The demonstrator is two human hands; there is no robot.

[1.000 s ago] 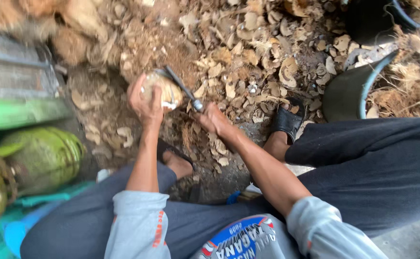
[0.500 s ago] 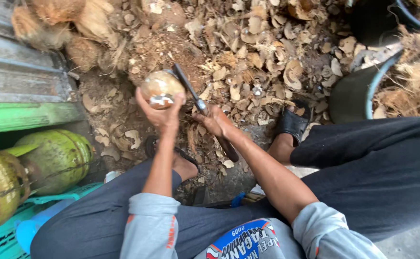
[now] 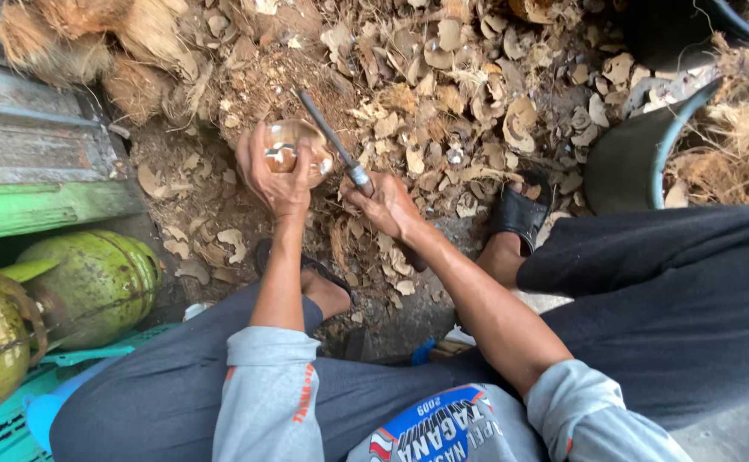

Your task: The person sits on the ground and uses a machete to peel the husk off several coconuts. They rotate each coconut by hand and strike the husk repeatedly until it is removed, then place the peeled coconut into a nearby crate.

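My left hand (image 3: 273, 178) cups a peeled brown coconut (image 3: 293, 145), holding it up over the ground in front of my knees. My right hand (image 3: 384, 204) grips the handle of a knife (image 3: 333, 145). Its dark blade points up and to the left and lies against the right side of the coconut. Both forearms reach out from grey sleeves. My dark trousers and black sandals frame the spot below the hands.
The ground ahead is covered with shell chips (image 3: 460, 103) and husk pieces (image 3: 92, 38). Two green gas cylinders (image 3: 66, 291) lie at the left beside a green wooden ledge (image 3: 41, 210). A dark tub (image 3: 639, 158) holding husk stands at the right.
The view has shifted a little. My left hand has turned the coconut and held it slightly lower, and the knife blade has stayed against its right side.
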